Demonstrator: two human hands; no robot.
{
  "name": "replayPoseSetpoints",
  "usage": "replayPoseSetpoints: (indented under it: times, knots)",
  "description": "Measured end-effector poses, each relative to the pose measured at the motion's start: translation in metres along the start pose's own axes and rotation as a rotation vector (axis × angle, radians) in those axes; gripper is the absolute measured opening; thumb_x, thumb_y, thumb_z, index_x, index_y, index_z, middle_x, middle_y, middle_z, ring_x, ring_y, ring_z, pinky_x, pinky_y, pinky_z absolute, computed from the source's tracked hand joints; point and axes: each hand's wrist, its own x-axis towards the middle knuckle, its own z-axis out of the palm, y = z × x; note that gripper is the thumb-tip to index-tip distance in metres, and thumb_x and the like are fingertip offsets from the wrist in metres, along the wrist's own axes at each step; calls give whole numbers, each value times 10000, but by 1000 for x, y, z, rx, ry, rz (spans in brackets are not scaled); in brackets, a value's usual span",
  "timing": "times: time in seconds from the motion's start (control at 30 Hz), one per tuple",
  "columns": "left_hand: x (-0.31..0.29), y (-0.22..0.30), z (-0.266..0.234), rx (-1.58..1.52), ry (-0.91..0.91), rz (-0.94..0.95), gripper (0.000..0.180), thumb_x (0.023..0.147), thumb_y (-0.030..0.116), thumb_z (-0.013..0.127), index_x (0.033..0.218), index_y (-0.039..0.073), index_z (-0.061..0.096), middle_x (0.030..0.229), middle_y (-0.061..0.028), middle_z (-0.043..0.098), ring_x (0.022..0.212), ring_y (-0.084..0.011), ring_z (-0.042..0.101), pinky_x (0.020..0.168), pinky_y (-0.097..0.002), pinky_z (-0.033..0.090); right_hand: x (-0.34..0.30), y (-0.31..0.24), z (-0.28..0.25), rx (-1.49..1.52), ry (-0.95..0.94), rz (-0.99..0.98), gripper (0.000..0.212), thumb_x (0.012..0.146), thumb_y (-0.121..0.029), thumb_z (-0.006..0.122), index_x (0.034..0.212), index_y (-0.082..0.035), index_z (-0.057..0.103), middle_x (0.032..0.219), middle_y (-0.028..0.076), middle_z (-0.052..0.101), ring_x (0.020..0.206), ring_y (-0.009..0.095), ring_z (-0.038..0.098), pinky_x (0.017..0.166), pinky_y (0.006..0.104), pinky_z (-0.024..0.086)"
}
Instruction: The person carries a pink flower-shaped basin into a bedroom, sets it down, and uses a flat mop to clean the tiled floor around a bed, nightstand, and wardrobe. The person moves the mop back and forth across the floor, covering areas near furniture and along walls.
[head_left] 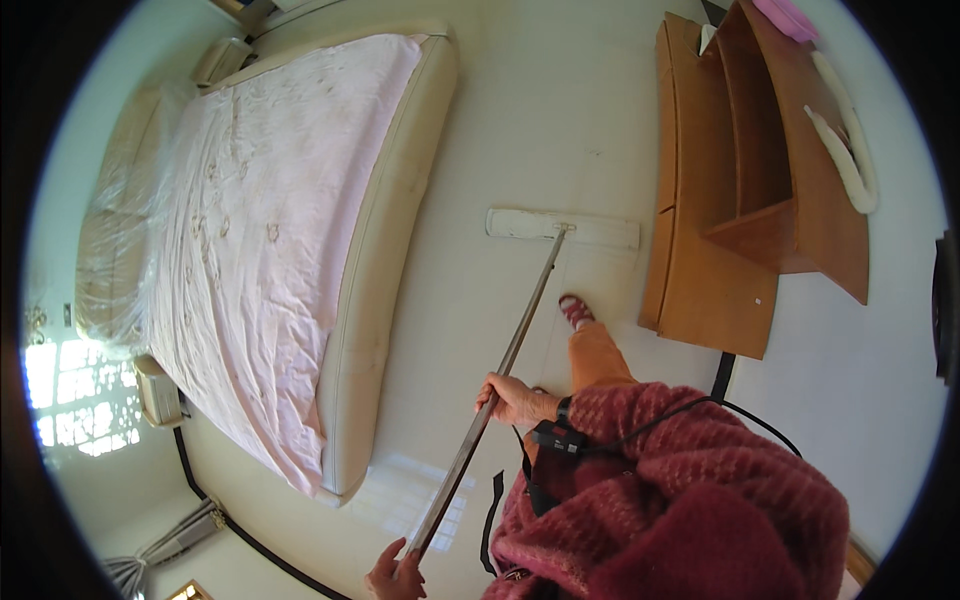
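Fuzzy maroon clothing (690,500) fills the lower right, nearest the camera. From its sleeve reaches the person's right hand (515,400), fingers wrapped around the metal pole (527,320) of a flat mop (550,263), partway along. At the lower edge, the left hand (397,576), partly cut off, curls around the pole's near end. Farther out, the wide white mop head (515,223) lies flat on the pale floor (530,120), just ahead of a foot in a red slipper (575,310). To its left stands a bed with a rumpled pale pink sheet (280,200); to its right, a brown wooden cabinet (700,190).
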Motion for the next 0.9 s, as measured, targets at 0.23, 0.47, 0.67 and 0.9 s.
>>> replayPoseSetpoints:
  times: [0.23, 0.47, 0.67, 0.9]
  knots:
    - [82, 151, 77, 149, 120, 271, 317, 842, 218, 592, 1112, 53, 596, 518, -48, 491, 468, -94, 444, 435, -277, 358, 13, -206, 45, 15, -172, -213, 159, 821, -49, 438, 666, -41, 404, 614, 40, 394, 549, 177, 433, 608, 406, 470]
    - [180, 415, 177, 197, 59, 431, 278, 822, 121, 590, 1075, 7, 566, 627, -164, 598, 543, -274, 591, 512, -332, 449, 20, -505, 119, -258, -176, -513, 235, 823, -95, 429, 605, -9, 447, 591, 105, 470, 525, 229, 499, 526, 375, 473]
    - [262, 584, 266, 120, -118, 672, 304, 860, 215, 540, 1060, -14, 548, 699, -248, 585, 675, -412, 587, 589, -418, 463, 0, -683, 174, -288, 42, -720, 152, 814, -89, 480, 790, 38, 400, 714, 89, 467, 578, 177, 515, 552, 284, 525]
    - [248, 587, 236, 145, -158, 702, 251, 840, 163, 551, 1008, -23, 537, 724, -248, 585, 668, -419, 570, 580, -440, 459, -2, -687, 181, -202, 66, -728, 186, 856, -167, 499, 750, -24, 447, 630, 58, 500, 585, 160, 533, 513, 256, 458]
